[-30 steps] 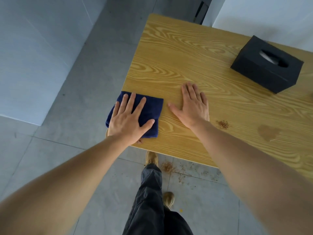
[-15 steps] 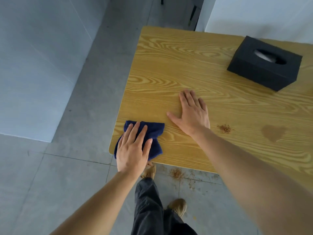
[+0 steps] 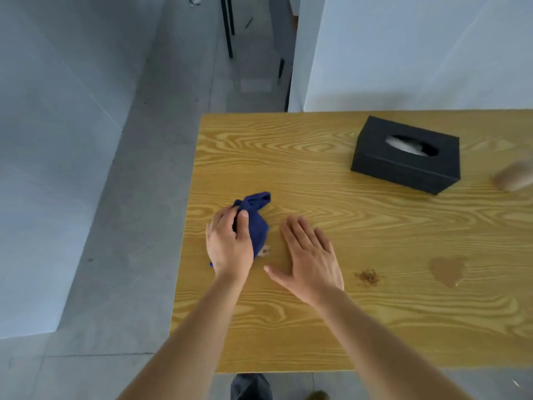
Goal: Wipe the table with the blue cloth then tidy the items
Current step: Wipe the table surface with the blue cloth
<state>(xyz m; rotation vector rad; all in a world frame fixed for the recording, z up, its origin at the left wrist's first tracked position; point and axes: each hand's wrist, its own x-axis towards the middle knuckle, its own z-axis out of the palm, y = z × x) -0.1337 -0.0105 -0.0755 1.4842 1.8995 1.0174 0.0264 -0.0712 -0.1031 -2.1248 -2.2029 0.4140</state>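
Bunching the blue cloth [image 3: 253,223] now, the left hand [image 3: 227,243] fingers hold it; right hand [image 3: 308,255] still flat on counter [image 3: 317,327], crumbs [image 3: 369,277] unwiped

Beyond my table stands a white wall panel [image 3: 418,53], and to my left a pale grey wall [image 3: 57,140] meets the grey tiled floor [image 3: 121,255]. Thin black furniture legs [image 3: 227,27] rise from that floor far ahead. Below the table's near edge I see my dark trouser leg [image 3: 251,388] and a tan shoe [image 3: 317,395].
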